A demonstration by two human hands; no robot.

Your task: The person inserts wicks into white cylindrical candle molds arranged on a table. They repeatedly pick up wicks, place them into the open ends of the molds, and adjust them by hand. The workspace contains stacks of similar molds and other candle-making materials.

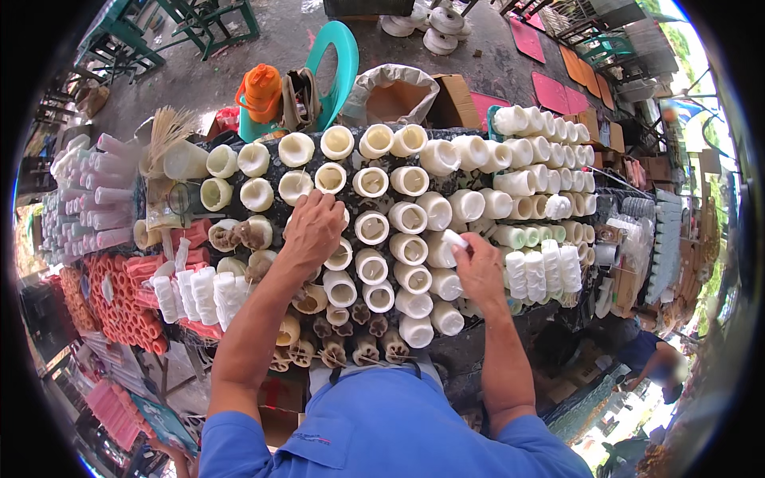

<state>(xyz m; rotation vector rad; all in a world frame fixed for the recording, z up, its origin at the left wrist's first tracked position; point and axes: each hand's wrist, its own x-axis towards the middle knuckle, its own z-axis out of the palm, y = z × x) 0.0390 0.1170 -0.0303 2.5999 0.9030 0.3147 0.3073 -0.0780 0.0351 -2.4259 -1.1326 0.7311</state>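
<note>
Rows of cream, hollow-topped wax candles (371, 228) cover the dark table before me, several with a thin wick in the hollow. My left hand (315, 227) reaches down over one of these candles left of the middle. Its fingers are bent together at the candle's top, and what they pinch is hidden. To the right, my right hand (480, 267) grips a small white piece (455, 238) between thumb and fingers. I cannot tell what that piece is. It is held just above a pale candle (440, 252) lying among others there.
White twisted candles (549, 269) stand at right, with more (203, 295) at left. Red-orange tubes (126, 303) fill the lower left. Beyond the table are a green chair (339, 60) bearing an orange jug (260, 92), and a white sack (392, 84). Another person (653, 358) is at lower right.
</note>
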